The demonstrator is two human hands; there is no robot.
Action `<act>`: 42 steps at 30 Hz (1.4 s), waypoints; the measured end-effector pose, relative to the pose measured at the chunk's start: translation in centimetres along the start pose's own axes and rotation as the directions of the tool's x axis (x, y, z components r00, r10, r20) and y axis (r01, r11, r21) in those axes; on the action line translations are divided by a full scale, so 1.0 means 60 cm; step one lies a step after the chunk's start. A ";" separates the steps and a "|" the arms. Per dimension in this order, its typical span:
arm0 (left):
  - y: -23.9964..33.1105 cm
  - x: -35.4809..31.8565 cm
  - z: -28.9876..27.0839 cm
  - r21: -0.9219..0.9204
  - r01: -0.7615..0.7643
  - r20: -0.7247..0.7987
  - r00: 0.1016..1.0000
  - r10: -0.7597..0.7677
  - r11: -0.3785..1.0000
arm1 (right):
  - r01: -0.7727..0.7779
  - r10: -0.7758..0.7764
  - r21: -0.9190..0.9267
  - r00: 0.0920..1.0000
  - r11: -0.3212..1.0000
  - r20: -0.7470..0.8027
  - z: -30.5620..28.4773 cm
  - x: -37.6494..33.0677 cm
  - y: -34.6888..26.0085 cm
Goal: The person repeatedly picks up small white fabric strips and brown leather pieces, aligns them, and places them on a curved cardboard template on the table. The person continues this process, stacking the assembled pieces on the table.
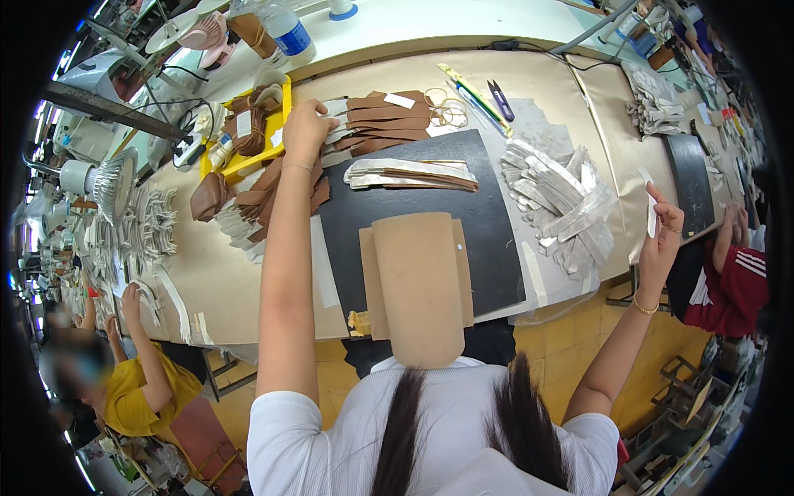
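At the far side of the table (223, 289), left of the middle, we see the left hand (304, 132) at the pale ends of a row of brown strips (385, 124); whether its fingers pinch one or only rest there, we cannot tell. Out to the right, the right hand (664, 234) is raised, its thumb and fingers closed on a slim white strip (652, 217) (held more or less upright). Between the two forearms we find a black mat (496, 248), with a stack of pale-faced, brown-edged strips (405, 175) lying across its far part and a curved tan panel (420, 285) over its near part. Right of the mat we see a loose pile of silvery-white strips (542, 182), and farther off, dark snips (500, 101). A yellow tray (287, 99) holding brown pieces sits just left of the left hand.
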State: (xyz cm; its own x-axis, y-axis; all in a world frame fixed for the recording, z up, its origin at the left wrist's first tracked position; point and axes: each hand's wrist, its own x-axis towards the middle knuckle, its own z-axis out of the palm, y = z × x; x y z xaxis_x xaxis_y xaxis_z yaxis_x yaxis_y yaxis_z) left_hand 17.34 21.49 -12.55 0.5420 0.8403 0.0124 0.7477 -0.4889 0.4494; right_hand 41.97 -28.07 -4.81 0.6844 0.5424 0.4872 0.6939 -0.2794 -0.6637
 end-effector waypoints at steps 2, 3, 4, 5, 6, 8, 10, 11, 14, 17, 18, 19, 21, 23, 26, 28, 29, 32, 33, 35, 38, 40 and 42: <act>-0.002 0.000 0.002 0.004 -0.033 -0.022 0.999 0.033 0.999 | 0.018 -0.018 0.020 1.000 1.000 -0.006 0.000 0.001 -0.006; -0.001 0.000 0.002 0.001 -0.045 -0.020 0.999 0.045 0.999 | 0.026 -0.026 0.038 1.000 0.999 -0.005 0.001 0.001 -0.008; 0.000 0.000 0.002 -0.002 -0.057 -0.018 0.998 0.057 0.998 | 0.034 -0.033 0.055 0.999 0.998 -0.005 0.002 0.001 -0.010; 0.000 0.000 0.002 0.011 -0.090 -0.044 0.995 0.091 0.996 | 0.043 -0.042 0.075 0.999 0.996 -0.005 0.003 0.001 -0.013; 0.001 -0.001 0.001 0.025 -0.122 -0.069 0.990 0.123 0.992 | 0.048 -0.047 0.079 0.999 0.996 -0.015 0.006 0.000 -0.019; 0.011 -0.004 -0.004 0.028 -0.160 -0.094 0.982 0.162 0.987 | 0.055 -0.053 0.081 0.998 0.995 -0.036 0.009 -0.002 -0.031; 0.040 -0.015 -0.025 0.005 -0.166 -0.096 0.981 0.166 0.986 | 0.009 -0.004 0.097 0.999 0.995 -0.050 0.005 -0.008 -0.020; 0.047 -0.020 -0.031 -0.030 -0.186 -0.094 0.979 0.182 0.982 | -0.011 0.017 0.106 0.998 0.994 -0.054 0.004 -0.009 -0.017; 0.077 -0.040 -0.055 -0.160 -0.213 -0.072 0.976 0.203 0.964 | -0.079 0.105 0.250 0.990 0.965 -0.092 0.009 -0.014 -0.024; 0.149 -0.084 -0.097 -0.409 -0.205 -0.018 0.976 0.216 0.889 | -0.076 0.118 0.311 0.986 0.947 -0.118 0.012 -0.011 -0.056; 0.164 -0.100 -0.111 -0.508 -0.209 -0.015 0.972 0.234 0.836 | -0.074 0.113 0.322 0.988 0.944 -0.106 0.017 -0.010 -0.065; 0.178 -0.118 -0.126 -0.602 -0.210 -0.015 0.968 0.252 0.771 | -0.072 0.108 0.332 0.990 0.941 -0.093 0.021 -0.008 -0.075; 0.203 -0.168 -0.165 -0.783 -0.254 -0.049 0.935 0.351 0.567 | -0.067 0.099 0.372 0.993 0.926 -0.069 0.033 -0.006 -0.097; 0.216 -0.225 -0.198 -0.892 -0.183 -0.020 0.929 0.368 0.413 | -0.064 0.093 0.418 0.994 0.906 -0.049 0.044 -0.007 -0.121; 0.188 -0.327 -0.221 -0.973 -0.003 0.083 0.928 0.363 0.229 | -0.084 0.112 0.495 0.993 0.865 -0.027 0.054 -0.015 -0.166; 0.161 -0.389 -0.202 -0.966 0.197 0.242 0.916 0.320 0.168 | -0.150 0.112 0.570 0.988 0.808 0.102 0.053 -0.023 -0.185; 0.142 -0.413 -0.185 -0.942 0.297 0.332 0.896 0.296 0.157 | -0.189 0.106 0.603 0.980 0.775 0.170 0.054 -0.026 -0.199; 0.089 -0.444 -0.119 -0.821 0.530 0.566 0.804 0.182 0.210 | -0.501 0.150 0.507 0.799 0.701 0.583 0.088 -0.038 -0.251; 0.081 -0.455 -0.110 -0.817 0.545 0.574 0.803 0.161 0.189 | -0.600 0.139 0.446 0.685 0.664 0.715 0.107 -0.042 -0.264; 0.071 -0.475 -0.102 -0.810 0.569 0.585 0.800 0.129 0.142 | -0.736 0.145 0.240 0.417 0.633 0.897 0.151 -0.050 -0.285; 0.081 -0.480 -0.105 -0.820 0.567 0.573 0.811 0.120 0.086 | -0.726 0.140 0.121 0.289 0.677 0.947 0.196 -0.062 -0.310; 0.076 -0.480 -0.106 -0.805 0.591 0.591 0.792 0.152 0.050 | -0.715 0.143 0.080 0.247 0.695 0.958 0.213 -0.059 -0.321; 0.071 -0.479 -0.105 -0.795 0.607 0.601 0.779 0.180 0.026 | -0.693 0.145 0.045 0.214 0.720 0.966 0.226 -0.055 -0.329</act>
State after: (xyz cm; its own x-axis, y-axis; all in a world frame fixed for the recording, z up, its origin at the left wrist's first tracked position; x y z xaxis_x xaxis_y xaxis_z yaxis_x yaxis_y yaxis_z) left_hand 2.52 -3.27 -5.33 0.7874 0.4258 -0.4458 0.0435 0.6830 0.7292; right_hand 22.99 -13.64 -1.03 0.0308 0.8407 -0.5407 0.0149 -0.5413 -0.8407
